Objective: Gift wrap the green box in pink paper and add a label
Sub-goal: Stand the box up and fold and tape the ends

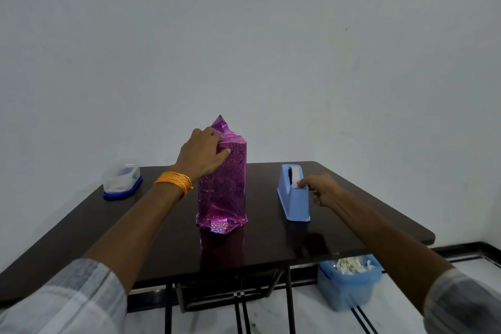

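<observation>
A tall box wrapped in shiny pink paper stands upright in the middle of the dark table. No green shows through the wrap. Loose paper sticks up at its top, and a folded flap juts out at its base. My left hand grips the upper left edge of the wrapped box, thumb on its front face. A light blue tape dispenser stands to the right of the box. My right hand pinches the tape end at the dispenser's cutter.
A clear plastic container with a blue base sits at the table's far left corner. On the floor under the table's right side stands a blue bin holding white paper scraps. A plain wall rises behind the table.
</observation>
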A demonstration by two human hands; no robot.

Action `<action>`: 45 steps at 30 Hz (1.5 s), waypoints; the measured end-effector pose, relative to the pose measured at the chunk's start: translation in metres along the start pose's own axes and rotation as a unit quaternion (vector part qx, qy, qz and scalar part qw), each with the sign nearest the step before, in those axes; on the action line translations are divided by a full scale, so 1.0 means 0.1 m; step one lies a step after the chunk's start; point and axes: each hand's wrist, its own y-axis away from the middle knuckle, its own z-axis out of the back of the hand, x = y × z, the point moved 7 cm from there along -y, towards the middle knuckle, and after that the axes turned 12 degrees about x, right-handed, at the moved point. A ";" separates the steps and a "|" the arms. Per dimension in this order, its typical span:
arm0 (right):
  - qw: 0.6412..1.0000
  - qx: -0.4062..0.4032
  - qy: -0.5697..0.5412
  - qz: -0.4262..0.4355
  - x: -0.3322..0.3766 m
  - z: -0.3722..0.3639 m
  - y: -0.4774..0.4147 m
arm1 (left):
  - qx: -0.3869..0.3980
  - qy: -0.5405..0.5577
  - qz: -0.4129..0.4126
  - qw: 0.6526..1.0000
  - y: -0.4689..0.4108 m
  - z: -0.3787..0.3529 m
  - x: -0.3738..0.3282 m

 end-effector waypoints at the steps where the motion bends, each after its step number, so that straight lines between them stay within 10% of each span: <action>1: 1.000 0.004 -0.020 -0.008 0.00 -0.02 0.00 | 0.001 0.000 0.002 1.000 0.00 0.00 0.00; 27: 0.966 -0.061 -0.199 0.156 -0.27 -0.12 0.30 | 0.008 0.006 -0.003 1.000 0.04 0.01 -0.06; 45: 0.985 -0.065 0.045 0.154 -0.53 0.06 0.42 | 0.012 0.008 -0.007 1.000 0.04 0.04 -0.06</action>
